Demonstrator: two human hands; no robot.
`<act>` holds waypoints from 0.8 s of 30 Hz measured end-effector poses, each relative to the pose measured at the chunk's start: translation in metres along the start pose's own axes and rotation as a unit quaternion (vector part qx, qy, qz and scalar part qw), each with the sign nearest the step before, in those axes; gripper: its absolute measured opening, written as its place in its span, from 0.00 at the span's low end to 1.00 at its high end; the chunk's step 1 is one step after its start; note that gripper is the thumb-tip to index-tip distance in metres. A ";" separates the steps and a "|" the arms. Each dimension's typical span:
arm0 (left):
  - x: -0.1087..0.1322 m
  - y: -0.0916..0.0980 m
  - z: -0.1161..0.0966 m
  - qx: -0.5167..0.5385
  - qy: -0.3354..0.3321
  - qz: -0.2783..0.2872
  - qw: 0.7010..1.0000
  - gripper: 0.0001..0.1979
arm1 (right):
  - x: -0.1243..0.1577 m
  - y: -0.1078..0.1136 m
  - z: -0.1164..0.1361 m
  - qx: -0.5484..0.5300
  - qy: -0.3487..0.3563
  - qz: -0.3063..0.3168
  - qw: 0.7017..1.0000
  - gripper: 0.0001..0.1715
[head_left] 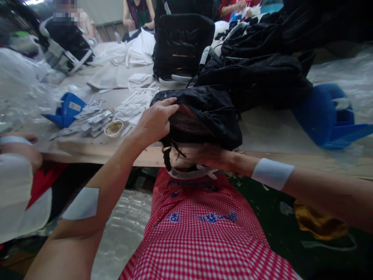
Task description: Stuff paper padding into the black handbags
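Observation:
A black bag (210, 112) lies at the near edge of the worktable (268, 132), its opening towards me. My left hand (154, 120) rests on the bag's left top edge, fingers curled over the rim of the opening. My right hand (212, 155) reaches in under the bag's lower edge, and the bag hides most of its fingers. A black strap and a white band (189, 171) hang down from the bag over my red checked apron.
More black bags (262, 74) are piled behind, and one stands upright (182, 44). Small sachets (93, 120), a round tape roll (113, 128), white slips and a blue scoop (68, 109) lie left. A blue bin (329, 116) sits right. Other people work at the left and far side.

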State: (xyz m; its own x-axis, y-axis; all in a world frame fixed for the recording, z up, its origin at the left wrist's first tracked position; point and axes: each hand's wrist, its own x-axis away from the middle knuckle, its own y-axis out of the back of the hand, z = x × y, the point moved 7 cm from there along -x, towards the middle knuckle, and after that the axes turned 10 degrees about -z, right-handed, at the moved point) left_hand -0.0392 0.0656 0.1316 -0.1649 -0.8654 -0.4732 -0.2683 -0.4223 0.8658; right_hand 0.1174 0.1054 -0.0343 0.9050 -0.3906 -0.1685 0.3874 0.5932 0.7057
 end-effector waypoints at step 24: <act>0.013 -0.006 0.010 -0.049 0.028 0.033 0.998 0.26 | -0.039 0.077 0.009 -0.232 -0.169 -0.066 0.956 0.30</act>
State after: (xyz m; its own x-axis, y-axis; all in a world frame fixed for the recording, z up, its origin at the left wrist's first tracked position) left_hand -0.0496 0.0596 0.1183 -0.1244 -0.9049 -0.4071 -0.1640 -0.3859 0.9079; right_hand 0.1099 0.1600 0.0325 0.7642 -0.6429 0.0520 0.6022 0.7401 0.2995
